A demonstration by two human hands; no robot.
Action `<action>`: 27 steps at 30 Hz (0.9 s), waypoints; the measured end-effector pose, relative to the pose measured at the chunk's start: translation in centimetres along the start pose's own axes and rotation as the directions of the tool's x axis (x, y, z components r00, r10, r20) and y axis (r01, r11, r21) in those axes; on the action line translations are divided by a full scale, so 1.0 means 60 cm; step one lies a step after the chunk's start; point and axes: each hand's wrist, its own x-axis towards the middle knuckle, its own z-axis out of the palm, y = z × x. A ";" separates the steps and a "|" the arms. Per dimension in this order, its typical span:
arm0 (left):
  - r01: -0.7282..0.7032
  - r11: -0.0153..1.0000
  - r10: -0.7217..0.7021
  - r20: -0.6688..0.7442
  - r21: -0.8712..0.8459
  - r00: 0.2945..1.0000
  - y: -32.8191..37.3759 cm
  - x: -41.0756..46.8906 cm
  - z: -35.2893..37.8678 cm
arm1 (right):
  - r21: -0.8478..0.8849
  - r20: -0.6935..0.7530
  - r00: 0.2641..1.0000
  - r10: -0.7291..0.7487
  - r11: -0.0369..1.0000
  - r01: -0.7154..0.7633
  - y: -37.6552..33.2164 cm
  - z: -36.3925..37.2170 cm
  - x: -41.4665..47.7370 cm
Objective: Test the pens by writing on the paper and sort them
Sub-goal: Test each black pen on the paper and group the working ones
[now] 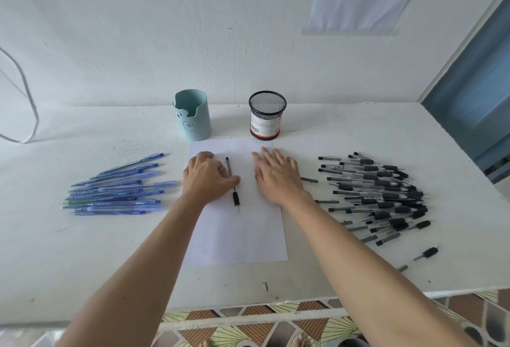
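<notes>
Starting at the left, a heap of blue pens (116,186) lies on the table, well apart from the paper; my left hand (207,178) rests on the sheet's left side, fingers bent, thumb against the black pen (236,200) lying lengthwise on the paper (237,236); whether I pinch it I cannot tell; it should be light, stiff and a little slick along the barrel, so I judge the rubber grip near the tip the best hold; my right hand (276,175) lies flat, fingers straight, pinning the thin sheet, which might otherwise slide; a bigger heap of black pens (380,189) lies further right; behind the paper stand a teal cup (193,115) and a mesh cup (267,115); the white table (82,264) looks smooth and meets a pale wall, with a blue door (474,93) at the right.
</notes>
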 end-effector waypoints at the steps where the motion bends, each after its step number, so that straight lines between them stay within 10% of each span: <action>1: 0.003 1.000 -0.003 0.003 -0.006 1.000 0.002 -0.001 -0.002 | 0.007 0.006 1.000 0.008 1.000 -0.008 -0.004 0.000 -0.002; 7: 0.017 0.950 -0.066 -0.146 -0.313 0.987 0.011 -0.018 -0.037 | -0.039 -0.077 0.997 0.001 0.999 -0.004 -0.013 0.002 -0.022; 11: 0.076 0.381 -0.093 0.043 -0.921 0.995 0.022 -0.031 -0.053 | 0.036 -0.175 0.984 0.029 0.999 -0.023 -0.028 0.006 -0.047; 15: 0.225 0.035 0.047 0.227 -0.974 0.973 0.025 -0.039 -0.068 | 0.124 -0.255 0.966 0.031 0.992 0.001 -0.037 0.015 -0.056; 27: 0.132 -0.115 -0.069 0.141 -0.985 0.988 0.006 -0.031 -0.058 | 0.116 -0.048 0.995 -0.093 0.988 0.098 -0.032 0.009 -0.058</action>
